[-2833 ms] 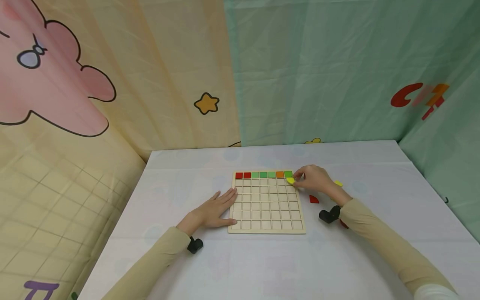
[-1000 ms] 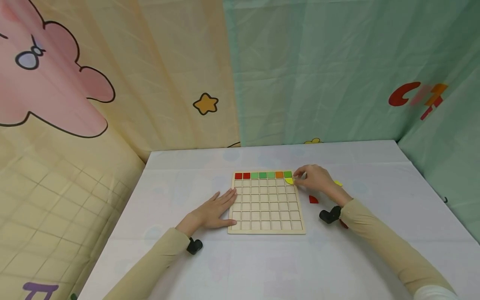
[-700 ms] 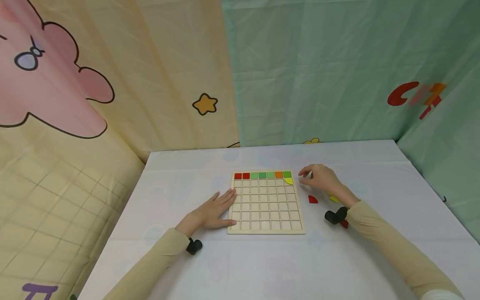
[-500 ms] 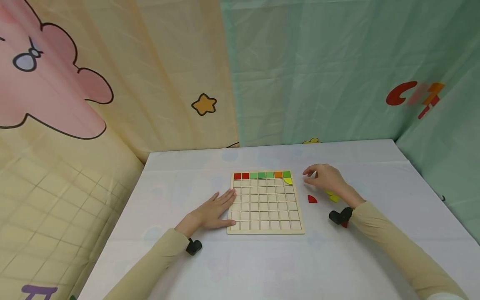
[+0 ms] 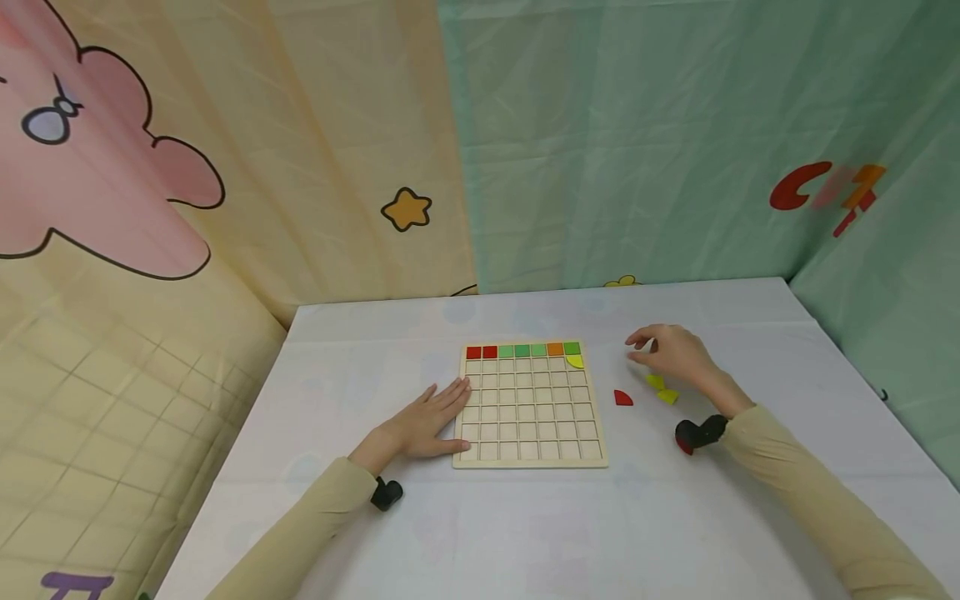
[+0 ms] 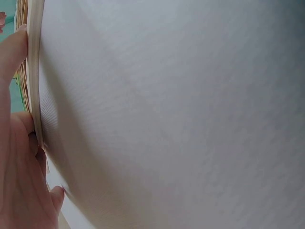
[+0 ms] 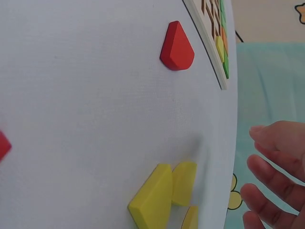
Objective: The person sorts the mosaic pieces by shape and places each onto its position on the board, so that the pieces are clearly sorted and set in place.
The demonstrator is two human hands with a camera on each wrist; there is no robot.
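Note:
A wooden grid board lies on the white table. Red, green and orange squares fill its top row, and a yellow quarter-circle piece sits in the cell below the top right one. My left hand rests on the board's left edge, fingers spread; in the left wrist view, fingers touch the wooden rim. My right hand hovers right of the board with relaxed fingers, holding nothing. Below it lie yellow pieces; the right wrist view has several of these yellow pieces.
A red quarter-circle piece lies between the board and the yellow pieces. Another red piece is mostly hidden by the right wrist camera. Printed curtains stand behind the table.
My right hand let go of the yellow quarter-circle piece in the board's right column, then moved right, away from the board, uncovering loose yellow pieces. My left hand stayed in place.

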